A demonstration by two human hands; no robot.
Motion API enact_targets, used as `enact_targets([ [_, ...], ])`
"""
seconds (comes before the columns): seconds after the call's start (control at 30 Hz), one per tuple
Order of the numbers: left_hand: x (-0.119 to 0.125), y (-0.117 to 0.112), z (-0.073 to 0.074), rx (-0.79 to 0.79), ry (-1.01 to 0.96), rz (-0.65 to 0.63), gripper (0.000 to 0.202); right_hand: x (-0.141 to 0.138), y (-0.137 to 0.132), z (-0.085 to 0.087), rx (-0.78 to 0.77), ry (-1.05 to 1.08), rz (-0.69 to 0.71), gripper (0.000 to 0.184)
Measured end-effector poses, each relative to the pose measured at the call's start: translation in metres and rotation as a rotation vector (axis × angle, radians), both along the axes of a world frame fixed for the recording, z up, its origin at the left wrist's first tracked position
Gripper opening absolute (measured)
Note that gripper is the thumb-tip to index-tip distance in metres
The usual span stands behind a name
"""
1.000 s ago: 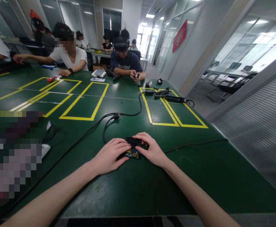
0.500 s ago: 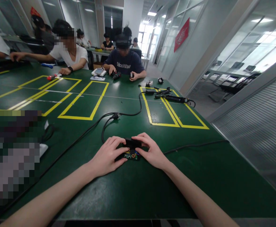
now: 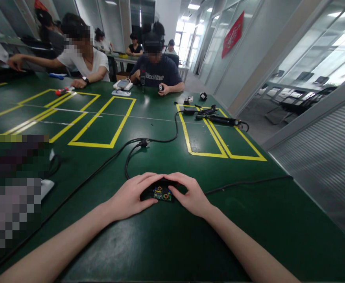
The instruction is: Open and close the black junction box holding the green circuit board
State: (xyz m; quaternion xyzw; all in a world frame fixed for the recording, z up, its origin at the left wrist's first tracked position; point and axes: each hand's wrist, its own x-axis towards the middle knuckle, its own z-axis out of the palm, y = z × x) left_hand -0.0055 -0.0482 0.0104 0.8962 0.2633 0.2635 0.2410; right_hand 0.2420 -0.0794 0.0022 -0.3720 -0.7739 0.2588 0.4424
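Note:
A small black device with an exposed green circuit board (image 3: 161,193) lies on the green table (image 3: 172,236) right in front of me. My left hand (image 3: 131,195) curls round its left side, fingers reaching over the top edge. My right hand (image 3: 190,193) grips its right side, fingers bent over the far edge, thumb near the board. Both hands hold the device together against the table. Its black outer shell is mostly hidden under my fingers.
A black power cable (image 3: 137,147) loops across the table just beyond my hands; another thin cable (image 3: 249,181) runs right. Tools and an adapter (image 3: 216,118) lie in a yellow-taped box. Two people (image 3: 156,72) sit across the table. A blurred area covers the left.
My fingers have closed further over the device's top, so its black upper part is now covered. The camera has tipped down slightly. The person opposite has raised a tool upright.

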Motion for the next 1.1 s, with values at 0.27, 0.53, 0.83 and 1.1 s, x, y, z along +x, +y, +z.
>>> enact_targets([
  [0.27, 0.001, -0.002, 0.003, 0.026, 0.008, -0.037, 0.029, 0.001, -0.011, 0.012, -0.008, -0.084, 0.14, 0.015],
  [0.53, 0.007, -0.002, 0.004, 0.081, 0.051, -0.034, 0.019, 0.0, -0.011, 0.008, 0.062, -0.274, 0.117, 0.023],
  [0.83, 0.014, 0.001, 0.009, 0.257, 0.229, -0.055, 0.021, -0.005, -0.007, 0.013, 0.12, -0.476, 0.014, 0.033],
  [1.1, 0.014, 0.003, 0.008, 0.316, 0.294, 0.004, 0.031, -0.003, -0.002, 0.007, 0.113, -0.723, -0.039, 0.031],
])
